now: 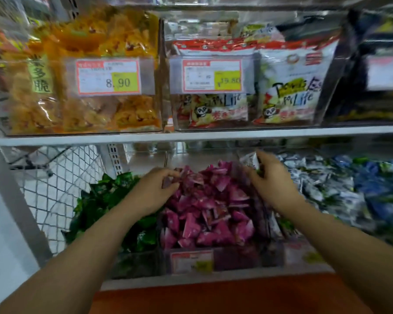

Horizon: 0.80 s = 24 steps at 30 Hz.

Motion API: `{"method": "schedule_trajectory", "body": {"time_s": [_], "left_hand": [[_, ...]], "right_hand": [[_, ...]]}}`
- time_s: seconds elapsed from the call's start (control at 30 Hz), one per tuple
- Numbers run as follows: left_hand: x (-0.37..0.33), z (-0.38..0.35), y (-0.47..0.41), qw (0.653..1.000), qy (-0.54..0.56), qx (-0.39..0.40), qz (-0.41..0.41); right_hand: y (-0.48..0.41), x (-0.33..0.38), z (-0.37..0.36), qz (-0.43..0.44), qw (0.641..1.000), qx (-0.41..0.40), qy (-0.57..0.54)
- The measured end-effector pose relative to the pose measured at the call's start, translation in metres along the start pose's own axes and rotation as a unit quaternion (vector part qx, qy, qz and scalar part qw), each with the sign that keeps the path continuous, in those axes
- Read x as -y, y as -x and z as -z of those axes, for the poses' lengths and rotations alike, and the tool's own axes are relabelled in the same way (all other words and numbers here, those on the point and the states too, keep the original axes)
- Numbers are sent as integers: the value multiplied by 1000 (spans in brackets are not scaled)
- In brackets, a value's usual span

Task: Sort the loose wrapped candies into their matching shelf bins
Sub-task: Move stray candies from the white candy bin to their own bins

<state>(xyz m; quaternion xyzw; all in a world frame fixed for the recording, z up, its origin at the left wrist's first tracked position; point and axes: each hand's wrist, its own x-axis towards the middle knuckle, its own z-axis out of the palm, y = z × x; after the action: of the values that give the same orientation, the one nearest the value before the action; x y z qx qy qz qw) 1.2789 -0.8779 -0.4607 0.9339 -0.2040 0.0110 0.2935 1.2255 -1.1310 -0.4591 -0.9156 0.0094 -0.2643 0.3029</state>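
Head view: a big white shelf (191, 138) w/ two rows fills most of what I can see.

Top row:
- At 10 o'clock there's a clear bin of orange snack bags (89, 105).
- From 12 to 1 there's a bin of panda snack bags (288, 94).
- At 2 there are dark bags (361, 98), too blurry to read.

Low row:
- The pink candy bin (236, 257) sits right in the middle, heaped w/ pink candies (209, 211).
- Green candies (104, 196) lie in the next bin, at its 9 o'clock.
- White-and-blue candies (327, 184) lie at its 3 o'clock.

Wire mesh (61, 177) stands at 9 o'clock of the view. An orange-red surface (213, 295) lies at 6.

The person's two bare arms come in from the bottom. The left hand (154, 191) reaches up from 7 o'clock, over the wall btwn the green & pink bins. Its fingers are curled in narrow and pinch a pink candy (169, 179) at the pile's 10 o'clock edge. The right hand (272, 180) comes from 5 o'clock and sits at the pile's 2 o'clock edge. Its fingers are curled round a white candy (251, 160), which sticks up at the hand's 12 o'clock.

Small stuff:
- A price tag marked 8.90 (108, 77) is on the orange bin.
- A 2nd tag (211, 75) is on the panda bin.
- A little tag (192, 259) is on the pink bin's front, too blurry to read.
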Motion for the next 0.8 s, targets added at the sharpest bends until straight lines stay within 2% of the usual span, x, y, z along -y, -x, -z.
{"method": "schedule_trajectory", "body": {"time_s": [0.1, 0.17, 0.27, 0.3, 0.37, 0.5, 0.63, 0.73, 0.8], "left_hand": [[-4, -9, 2, 999, -38, -15, -19], [-3, -12, 1, 999, -40, -21, -17], [0, -15, -3, 998, -51, -21, -16], [1, -16, -3, 998, -52, -22, -14], [2, -17, -3, 998, -49, -28, -14], [3, -15, -3, 998, -26, -36, -33], [6, 1, -5, 995, 67, -72, -17], [26, 16, -9, 990, 104, -97, 21], [44, 25, -12, 989, 97, -104, 29]], "right_hand": [[-4, -28, 26, -105, 993, -55, 3], [-6, -45, 39, -138, 987, -87, 12], [-6, -65, 44, -142, 969, -35, 201], [-5, -67, 43, -133, 960, -3, 245], [-3, -66, 39, -117, 960, 32, 252], [-2, -47, 29, -57, 970, 19, 236], [-12, -9, 14, 50, 986, 25, 159], [-21, 23, -7, 151, 977, 122, 90], [-25, 42, -24, 178, 962, 199, 54]]}}
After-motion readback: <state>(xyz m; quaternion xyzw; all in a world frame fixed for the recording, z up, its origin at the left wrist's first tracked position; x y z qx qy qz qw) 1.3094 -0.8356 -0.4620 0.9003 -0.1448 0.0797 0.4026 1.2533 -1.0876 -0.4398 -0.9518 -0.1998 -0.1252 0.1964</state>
